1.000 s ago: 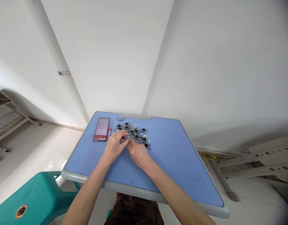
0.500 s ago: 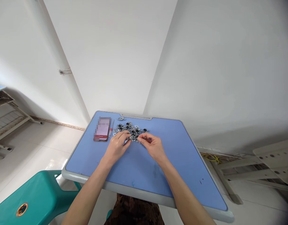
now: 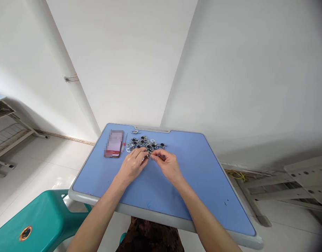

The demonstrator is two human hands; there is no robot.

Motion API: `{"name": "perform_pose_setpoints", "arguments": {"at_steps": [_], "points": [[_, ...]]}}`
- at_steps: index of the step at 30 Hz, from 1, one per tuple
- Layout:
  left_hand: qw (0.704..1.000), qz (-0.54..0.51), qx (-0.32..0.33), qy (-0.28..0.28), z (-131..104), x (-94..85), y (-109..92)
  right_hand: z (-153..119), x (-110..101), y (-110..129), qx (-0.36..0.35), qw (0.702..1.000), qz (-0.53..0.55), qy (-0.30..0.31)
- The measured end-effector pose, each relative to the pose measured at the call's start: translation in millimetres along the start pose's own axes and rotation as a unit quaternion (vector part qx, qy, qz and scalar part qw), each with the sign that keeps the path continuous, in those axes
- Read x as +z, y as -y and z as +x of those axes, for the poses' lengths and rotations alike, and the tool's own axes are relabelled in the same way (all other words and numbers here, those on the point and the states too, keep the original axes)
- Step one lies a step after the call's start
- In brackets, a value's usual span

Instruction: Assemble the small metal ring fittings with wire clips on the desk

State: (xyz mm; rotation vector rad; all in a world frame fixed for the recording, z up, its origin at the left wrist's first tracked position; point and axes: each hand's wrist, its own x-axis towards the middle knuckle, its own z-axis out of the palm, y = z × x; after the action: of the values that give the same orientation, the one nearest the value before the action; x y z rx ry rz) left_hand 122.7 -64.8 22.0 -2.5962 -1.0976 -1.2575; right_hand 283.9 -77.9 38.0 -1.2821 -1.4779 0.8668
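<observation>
Small metal parts with round black centres [image 3: 148, 146] lie heaped on the blue table, just beyond my fingers. My left hand [image 3: 134, 162] is at the near left edge of the heap, thumb and fingers closed round a small metal part [image 3: 148, 157] whose thin end sticks out to the right. From the other side my right hand [image 3: 167, 164] pinches at that end with thumb and forefinger. The fingertips of both hands almost meet, and they hide most of the part.
A phone [image 3: 114, 144] lies at the table's left, beside a small screwdriver [image 3: 124, 142] with a clear and red handle. One loose metal part [image 3: 135, 132] lies behind the heap. A green stool [image 3: 42, 217] stands at the left front corner of the blue table [image 3: 203, 196].
My right hand has shifted slightly left, so its fingertips are now closer to those of my left hand. A metal part's thin end now shows between them.
</observation>
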Motion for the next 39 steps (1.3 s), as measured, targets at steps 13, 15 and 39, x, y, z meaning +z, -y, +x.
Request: {"name": "perform_pose_setpoints", "arguments": {"at_steps": [13,15,39], "points": [[0.999,-0.016,-0.01,0.03,-2,2.4,1,-1,1,0,0.046,0.999,0.009,0.001],[0.998,-0.043,-0.029,0.031,-2,3.9,1,-2,1,0,0.05,0.999,-0.008,0.003],[0.982,-0.063,-0.112,0.141,-6,18.9,-13,6,-19,-20,0.125,0.975,-0.106,0.15]]}}
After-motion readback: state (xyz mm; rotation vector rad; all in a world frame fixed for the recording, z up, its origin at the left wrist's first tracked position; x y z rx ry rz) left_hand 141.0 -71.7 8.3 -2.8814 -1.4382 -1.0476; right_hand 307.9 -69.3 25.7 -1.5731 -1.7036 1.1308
